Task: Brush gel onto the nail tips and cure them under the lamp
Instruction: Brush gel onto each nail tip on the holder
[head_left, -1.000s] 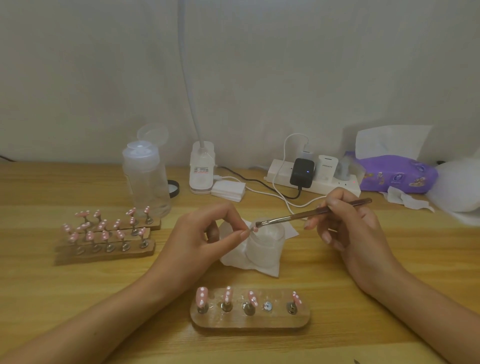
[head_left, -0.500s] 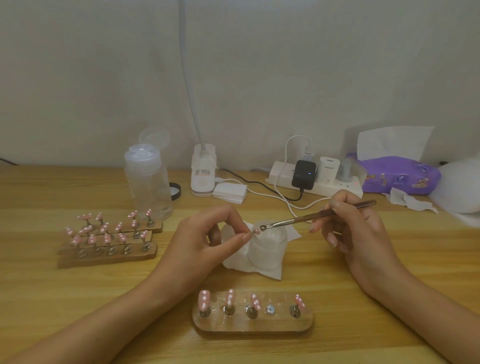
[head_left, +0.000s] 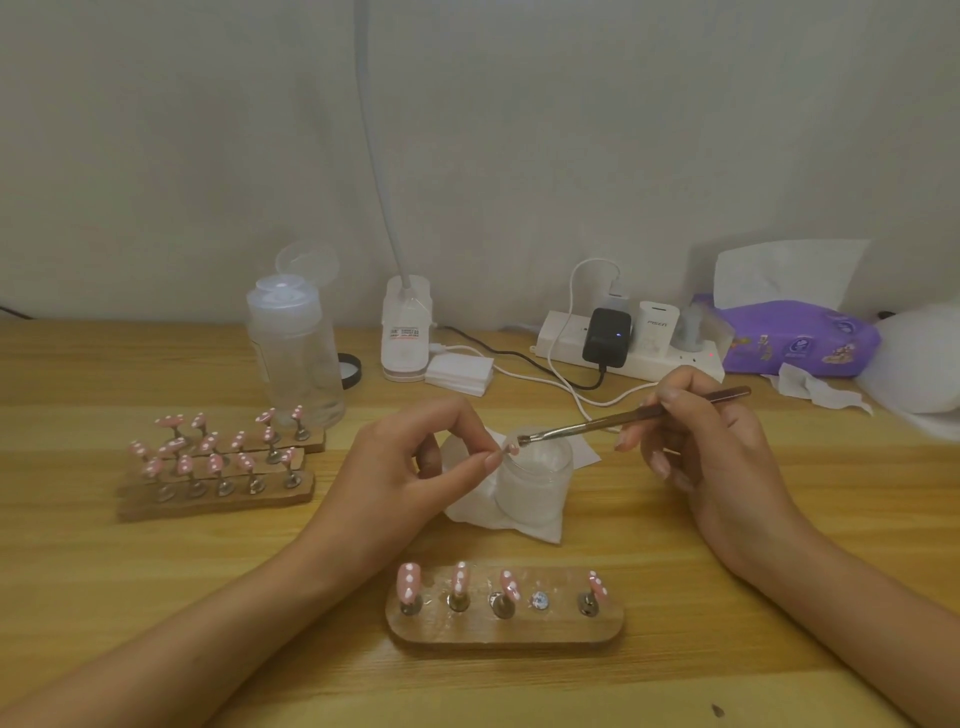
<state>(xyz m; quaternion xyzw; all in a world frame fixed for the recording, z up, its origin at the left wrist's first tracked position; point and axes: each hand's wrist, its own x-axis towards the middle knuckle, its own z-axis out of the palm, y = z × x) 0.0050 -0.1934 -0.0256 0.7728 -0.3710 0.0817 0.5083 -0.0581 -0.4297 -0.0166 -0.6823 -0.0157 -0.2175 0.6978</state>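
Now the left hand (head_left: 415, 467) pinches one nail tip (head_left: 513, 450) close to the jar (head_left: 535, 483), the right hand (head_left: 701, 452) grips the brush (head_left: 623, 417); better stroke lightly and evenly

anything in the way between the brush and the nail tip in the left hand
Nothing visible. The right hand holds the brush with its bristles right at the nail tip, which the left hand pinches above the frosted jar.

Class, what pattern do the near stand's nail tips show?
Nail tips: pink with white dots; head view.
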